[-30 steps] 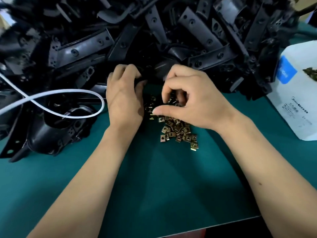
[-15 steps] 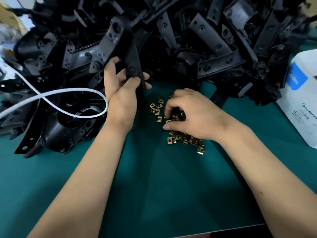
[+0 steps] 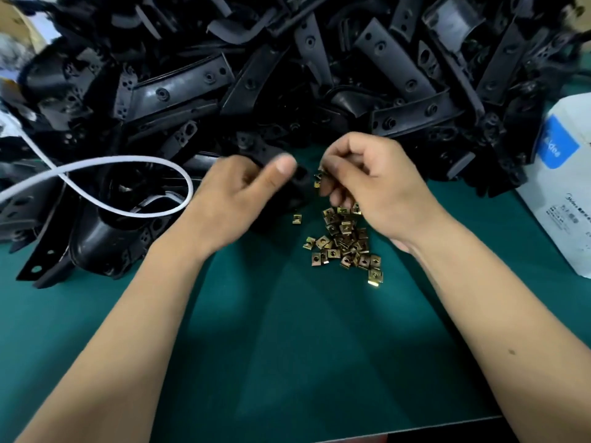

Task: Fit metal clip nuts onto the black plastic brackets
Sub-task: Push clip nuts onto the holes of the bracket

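Left hand grips a black bracket, thumb pressed on top. Right hand sits just beside it, fingertips pinching a brass clip nut right at the bracket's end. Below the right hand, the loose clip nuts lie heaped on the green counter. Beyond both hands looms the bracket pile.

hands | left hand: fingers curled, thumb extended, gripping; right hand: fingertips pinched, wrist raised; forearms converge
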